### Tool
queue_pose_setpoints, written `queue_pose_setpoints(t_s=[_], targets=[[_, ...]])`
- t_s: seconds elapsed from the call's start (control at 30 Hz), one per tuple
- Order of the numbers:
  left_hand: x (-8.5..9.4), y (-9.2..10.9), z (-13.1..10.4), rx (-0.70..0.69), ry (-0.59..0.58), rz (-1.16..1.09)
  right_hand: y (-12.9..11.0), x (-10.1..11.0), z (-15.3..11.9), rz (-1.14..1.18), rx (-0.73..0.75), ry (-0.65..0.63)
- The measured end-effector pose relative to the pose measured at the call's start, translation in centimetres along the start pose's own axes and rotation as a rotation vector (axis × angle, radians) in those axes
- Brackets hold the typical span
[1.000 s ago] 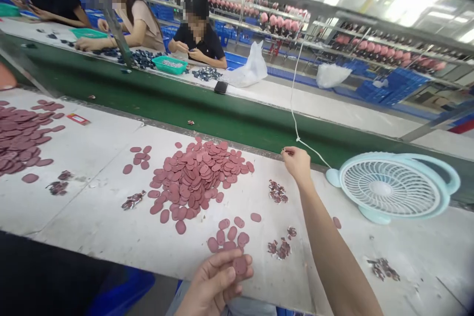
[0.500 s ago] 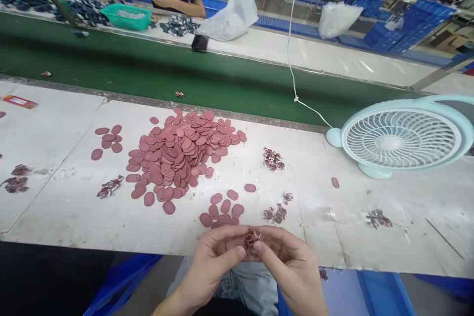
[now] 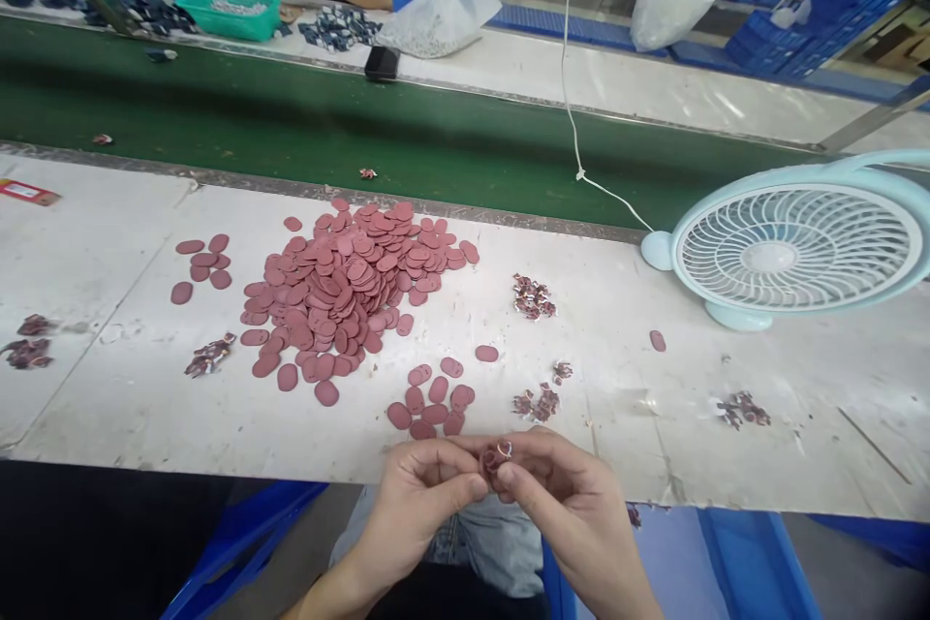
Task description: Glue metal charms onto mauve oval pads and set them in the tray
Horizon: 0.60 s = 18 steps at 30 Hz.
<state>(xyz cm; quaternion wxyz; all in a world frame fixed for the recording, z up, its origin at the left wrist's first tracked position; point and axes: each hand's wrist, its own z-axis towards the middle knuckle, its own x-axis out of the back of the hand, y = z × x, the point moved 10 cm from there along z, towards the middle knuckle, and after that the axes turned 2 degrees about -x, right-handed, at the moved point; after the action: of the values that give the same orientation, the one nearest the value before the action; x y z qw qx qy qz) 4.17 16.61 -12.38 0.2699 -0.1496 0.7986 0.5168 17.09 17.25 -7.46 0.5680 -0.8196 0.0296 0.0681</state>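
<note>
Both my hands meet just over the near edge of the white table, pinching one small maroon looped piece [image 3: 494, 458] with a shiny rim. My left hand [image 3: 425, 509] has thumb and fingers closed at the piece's left side. My right hand [image 3: 563, 494] grips it from the right, thumb in front. Fingers cover much of it. Just beyond lies a small group of flat maroon ovals [image 3: 436, 415]. A large heap of the same ovals [image 3: 341, 286] is behind, to the left. Crumpled maroon-and-silver pieces [image 3: 536, 404] lie in clusters to the right.
A light blue fan [image 3: 799, 252] lies at the right, its white cord [image 3: 573, 116] running upward. A green conveyor belt [image 3: 465, 174] crosses behind the table [image 3: 617, 465]. Across it, people work near a teal basket [image 3: 254, 24] and a plastic bag [image 3: 450, 5]. A blue bin [image 3: 756, 552] stands below right.
My view has tipped slightly down, so the table appears higher. Small pieces on the green belt have shifted right. My fingers have moved slightly around the piece, still gripping it.
</note>
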Motion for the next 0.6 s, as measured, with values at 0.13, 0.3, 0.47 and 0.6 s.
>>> queue_pose_setpoints(t_s=[0.13, 0.3, 0.47, 0.6], targets=[[-0.3, 0.0, 0.0, -0.007, 0.005, 0.001, 0.1, 0.2, 0.0, 0.036, 0.005, 0.017], [-0.5, 0.2, 0.2, -0.033, 0.021, 0.003, 0.8, 0.5, 0.1, 0.033, 0.008, 0.045], [-0.2, 0.0, 0.2, -0.026, 0.060, 0.000, 1.3, 0.9, -0.1, 0.056, 0.020, 0.071], [-0.2, 0.0, 0.5, -0.047, 0.094, 0.012, 2.3, 1.1, 0.3, 0.168, 0.006, 0.069]])
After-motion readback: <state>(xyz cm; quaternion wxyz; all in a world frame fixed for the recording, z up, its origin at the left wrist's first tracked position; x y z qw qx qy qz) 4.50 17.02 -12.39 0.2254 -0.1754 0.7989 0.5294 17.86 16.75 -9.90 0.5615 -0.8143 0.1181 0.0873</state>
